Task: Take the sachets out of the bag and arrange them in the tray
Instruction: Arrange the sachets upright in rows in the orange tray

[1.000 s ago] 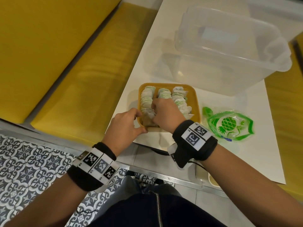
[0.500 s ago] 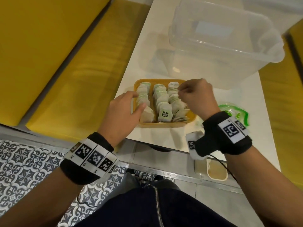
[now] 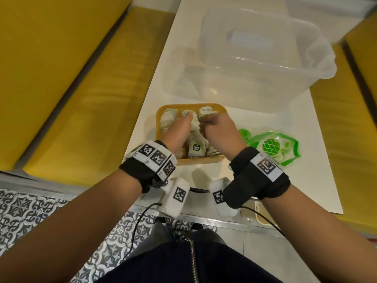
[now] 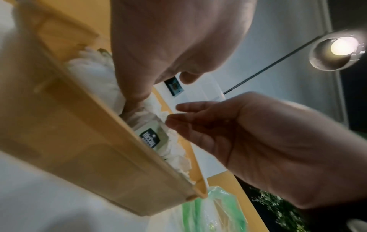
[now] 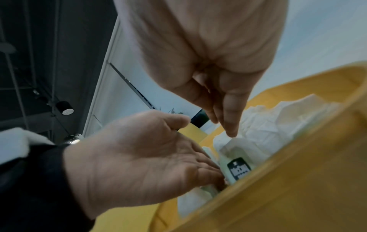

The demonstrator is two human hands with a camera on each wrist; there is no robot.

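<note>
- Sachets (image 3: 196,148) fill the yellow tray (image 3: 159,111) in three rows, standing on edge and packed close, which I judge keeps them upright and lets more fit.
- My left hand (image 3: 177,133) reaches into the tray with fingers straight, laid along the gap between the left and middle rows; I take this as pressing the rows apart and square.
- My right hand (image 3: 219,129) hovers over the right row with fingers curled toward the thumb; the wrist views show the fingertips (image 5: 230,131) just touching the crumpled top of a sachet, but whether they pinch it I cannot tell.
- The green-printed bag (image 3: 273,148) lies flat on the table (image 3: 306,180) just right of the tray, and looks emptied, so I judge this is final tidying.
- A clear plastic tub (image 3: 255,58) stands behind the tray, apart from my hands.
</note>
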